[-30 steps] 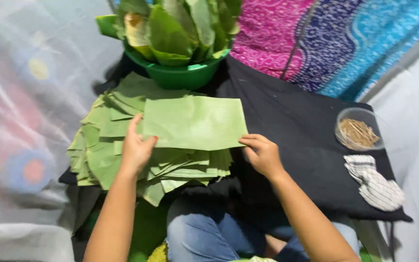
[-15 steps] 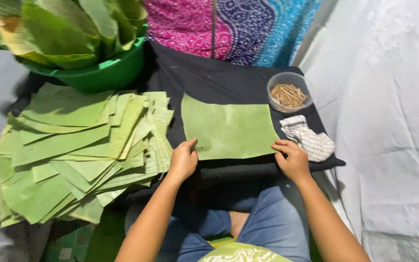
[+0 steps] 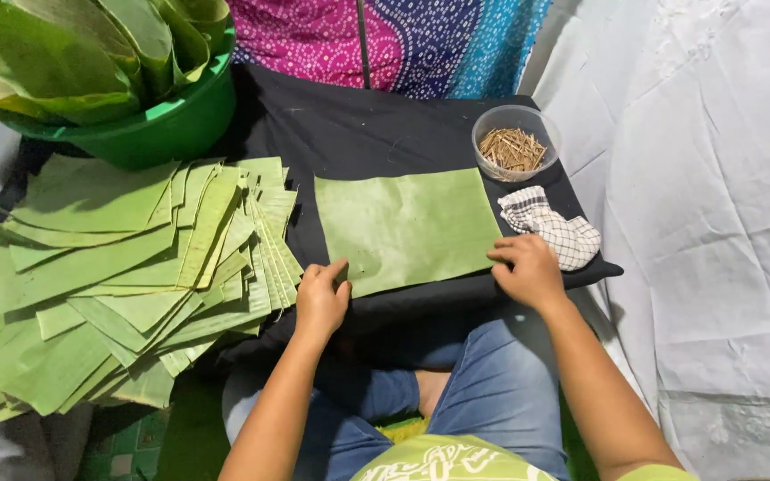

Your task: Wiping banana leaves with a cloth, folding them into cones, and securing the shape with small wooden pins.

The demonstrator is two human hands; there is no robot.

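Observation:
A rectangular green banana-leaf sheet [image 3: 407, 227] lies flat on a black cloth-covered board [image 3: 358, 134] over my lap. My left hand [image 3: 321, 298] rests on the sheet's near left corner, fingers curled on its edge. At the near right corner my right hand [image 3: 528, 267] presses on the leaf's edge. Left of the board is a large fanned pile of cut leaf pieces [image 3: 126, 276].
A green tub [image 3: 171, 125] packed with rolled leaves stands at the back left. A clear bowl of small wooden sticks [image 3: 514, 147] and a checked cloth [image 3: 545, 227] sit at the board's right end. Patterned fabric hangs behind; white sheeting lies to the right.
Both hands carried one leaf sheet from the pile on the left over to the black board and laid it flat. My view swung right with it.

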